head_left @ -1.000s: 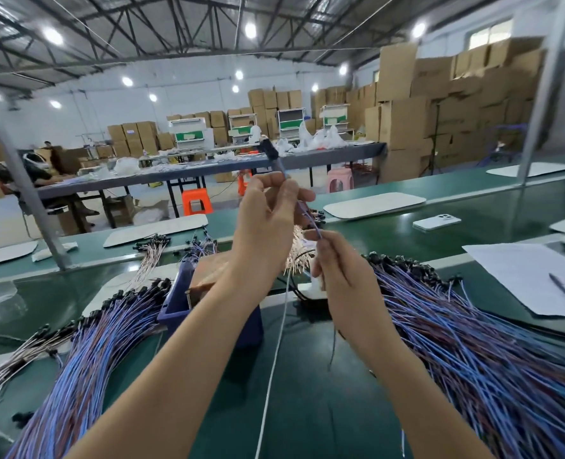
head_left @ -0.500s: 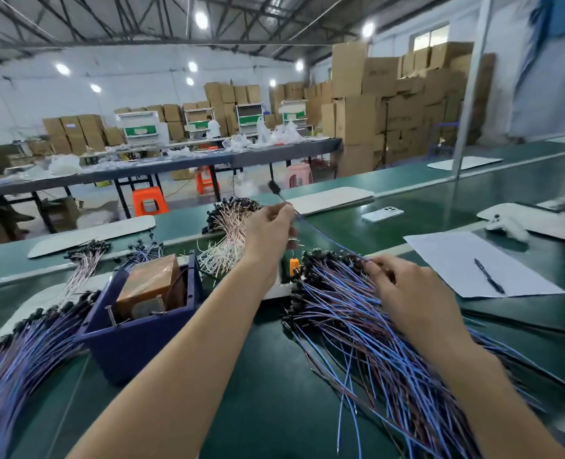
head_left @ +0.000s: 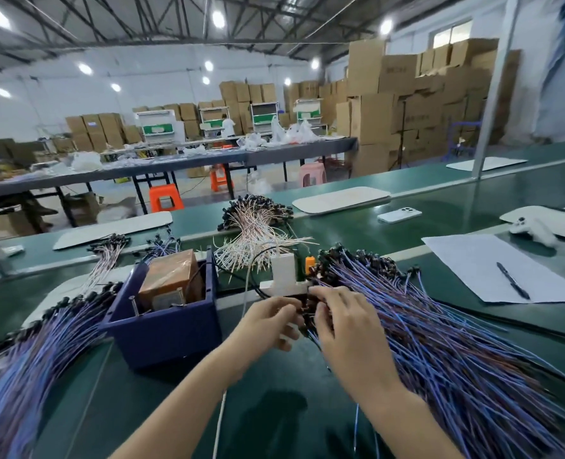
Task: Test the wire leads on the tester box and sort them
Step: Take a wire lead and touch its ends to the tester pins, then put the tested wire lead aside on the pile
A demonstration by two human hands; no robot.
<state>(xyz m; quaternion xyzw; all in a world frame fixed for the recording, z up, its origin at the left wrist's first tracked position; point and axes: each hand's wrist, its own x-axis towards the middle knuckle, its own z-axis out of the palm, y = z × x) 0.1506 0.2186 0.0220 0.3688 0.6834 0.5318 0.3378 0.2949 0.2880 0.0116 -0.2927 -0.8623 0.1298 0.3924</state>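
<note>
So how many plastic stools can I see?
3: left orange stool, middle orange stool, pink stool at right, all by the long table. More may be hidden.

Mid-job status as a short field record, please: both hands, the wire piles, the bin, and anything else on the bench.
left hand: fingers curled at the black ends of the right pile; grip hidden
right hand: at the same ends, beside the left hand; grip hidden
right pile: blue leads, fanned toward near right
left pile: blue leads, left of the bin
blue bin: holds a brown box
pink leads: behind the white block
paper: right, pen on it
</note>
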